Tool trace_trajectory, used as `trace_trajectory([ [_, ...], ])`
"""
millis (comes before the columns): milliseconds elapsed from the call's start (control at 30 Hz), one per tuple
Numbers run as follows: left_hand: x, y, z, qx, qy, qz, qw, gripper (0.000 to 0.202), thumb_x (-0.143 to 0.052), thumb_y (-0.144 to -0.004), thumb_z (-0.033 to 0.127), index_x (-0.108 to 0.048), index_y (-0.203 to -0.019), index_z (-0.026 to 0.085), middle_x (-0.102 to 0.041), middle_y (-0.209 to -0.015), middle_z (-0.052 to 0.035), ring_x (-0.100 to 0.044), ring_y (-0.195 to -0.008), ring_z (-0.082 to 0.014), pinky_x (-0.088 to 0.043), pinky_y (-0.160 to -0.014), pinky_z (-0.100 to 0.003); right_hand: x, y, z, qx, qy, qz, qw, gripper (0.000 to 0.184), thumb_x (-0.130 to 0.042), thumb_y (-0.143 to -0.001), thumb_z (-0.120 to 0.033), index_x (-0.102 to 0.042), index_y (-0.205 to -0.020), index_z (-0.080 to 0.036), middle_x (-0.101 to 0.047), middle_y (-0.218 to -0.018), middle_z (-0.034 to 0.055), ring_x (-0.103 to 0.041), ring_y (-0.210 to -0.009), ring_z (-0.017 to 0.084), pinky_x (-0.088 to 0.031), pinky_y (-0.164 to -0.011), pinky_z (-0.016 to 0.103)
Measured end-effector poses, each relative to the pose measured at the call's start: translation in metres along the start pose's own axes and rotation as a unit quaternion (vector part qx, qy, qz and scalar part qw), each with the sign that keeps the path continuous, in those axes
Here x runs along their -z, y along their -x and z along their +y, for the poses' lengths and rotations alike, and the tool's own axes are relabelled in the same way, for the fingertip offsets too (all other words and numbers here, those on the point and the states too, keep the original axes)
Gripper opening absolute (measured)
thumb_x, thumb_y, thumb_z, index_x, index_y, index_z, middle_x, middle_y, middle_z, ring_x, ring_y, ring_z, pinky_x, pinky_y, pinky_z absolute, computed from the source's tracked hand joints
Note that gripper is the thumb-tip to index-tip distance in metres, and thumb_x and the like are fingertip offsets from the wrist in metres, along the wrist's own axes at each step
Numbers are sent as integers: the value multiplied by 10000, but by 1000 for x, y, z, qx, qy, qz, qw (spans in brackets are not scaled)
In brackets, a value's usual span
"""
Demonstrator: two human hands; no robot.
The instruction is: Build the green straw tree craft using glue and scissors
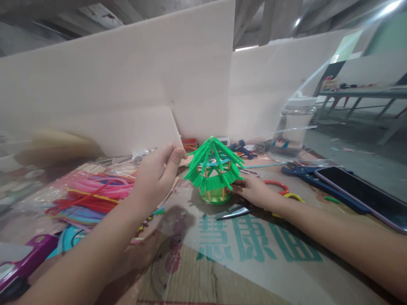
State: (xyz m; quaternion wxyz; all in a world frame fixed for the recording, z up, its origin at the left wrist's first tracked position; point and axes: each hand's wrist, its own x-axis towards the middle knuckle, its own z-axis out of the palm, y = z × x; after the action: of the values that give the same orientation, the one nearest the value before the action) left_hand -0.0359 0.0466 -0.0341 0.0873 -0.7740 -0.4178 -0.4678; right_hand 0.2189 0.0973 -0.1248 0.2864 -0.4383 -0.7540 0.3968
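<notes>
A small pavilion model (214, 182) stands upright at the middle of the table, with two tiers of green pipe-cleaner roofing, thin wooden posts and a green base. My right hand (254, 191) grips its right side under the lower eave; the fingertips are partly hidden behind it. My left hand (160, 173) is closed, thumb against the fingers, at the tip of a green pipe cleaner (193, 151) sticking out from the upper roof's left edge. Scissors (237, 212) with red and yellow handles lie beneath my right wrist, their blades pointing left.
Bundles of coloured pipe cleaners (95, 195) lie left, near a purple glue gun (34, 256). At right are a phone (359, 192), blue-handled pliers (295, 171) and a clear water bottle (292, 131). A white board (203, 80) stands behind the table.
</notes>
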Motion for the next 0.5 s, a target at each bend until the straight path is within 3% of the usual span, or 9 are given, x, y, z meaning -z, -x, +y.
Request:
trace_trajectory([
  [167,-13,3,-16,-166,-197,-10,966,210,-592,-892,391,-580,-864,184,-632,-749,-29,-573,-735,-200,-405,-688,-332,0,1,-3,2,-3,8,1000,237,-583,-785,-403,-690,-799,-193,-758,-895,54,-684,-850,254,-524,-756,348],
  [367,-26,10,-5,-101,-321,-87,938,234,-527,-914,387,-572,-805,185,-610,-792,-69,-549,-784,-243,-398,-731,-373,-1,0,1,-6,-10,15,1000,290,-606,-765,-451,-709,-842,-191,-756,-893,58,-683,-834,256,-529,-742,349],
  [500,-24,11,0,-90,-329,-87,936,263,-472,-951,383,-601,-835,185,-622,-813,-70,-552,-812,-255,-395,-736,-383,0,0,1,-8,6,14,1000,274,-605,-770,-444,-702,-791,-188,-757,-855,56,-678,-794,253,-522,-707,344],
])
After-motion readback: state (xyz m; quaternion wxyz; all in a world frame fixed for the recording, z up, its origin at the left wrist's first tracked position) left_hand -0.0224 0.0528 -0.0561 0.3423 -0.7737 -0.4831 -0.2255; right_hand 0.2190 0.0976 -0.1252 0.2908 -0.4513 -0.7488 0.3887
